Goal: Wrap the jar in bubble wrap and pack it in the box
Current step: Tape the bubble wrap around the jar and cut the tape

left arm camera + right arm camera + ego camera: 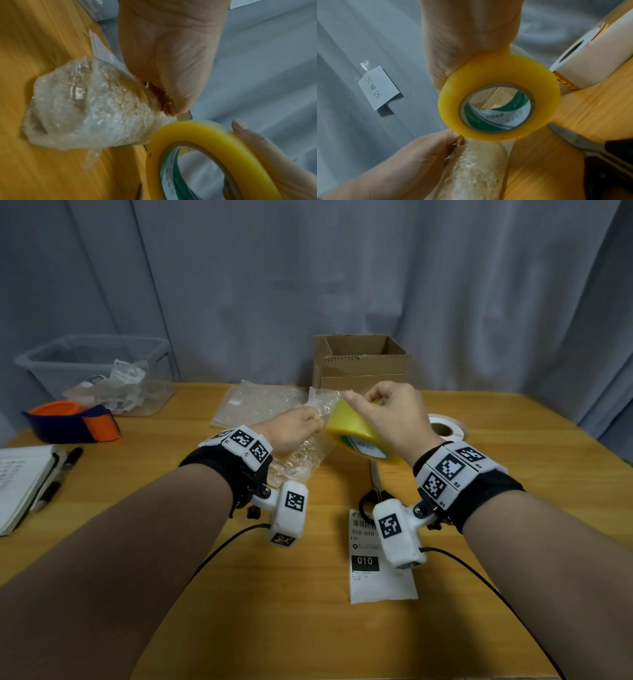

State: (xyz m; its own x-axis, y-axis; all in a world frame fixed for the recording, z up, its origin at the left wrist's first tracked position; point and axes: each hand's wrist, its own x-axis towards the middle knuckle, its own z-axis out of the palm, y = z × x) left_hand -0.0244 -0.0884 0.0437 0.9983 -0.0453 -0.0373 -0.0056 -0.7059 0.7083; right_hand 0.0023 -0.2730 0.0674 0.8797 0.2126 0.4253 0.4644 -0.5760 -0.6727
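The jar, rolled in bubble wrap (297,465), lies tilted on the wooden table (239,594) at the middle. My left hand (313,422) grips its far end; in the left wrist view the fingers (169,106) pinch the wrap (89,108) where the tape meets it. My right hand (363,402) holds a yellow tape roll (356,436) just right of the jar, touching it. The roll (498,105) fills the right wrist view, with the wrapped jar (471,169) below it. The open cardboard box (359,361) stands behind both hands.
A spare bubble wrap sheet (260,405) lies before the box. Scissors (376,487), a shipping label (376,563) and a white label roll (445,428) sit to the right. At the left are a clear bin (99,371), an orange tape dispenser (75,422) and a notebook (20,484).
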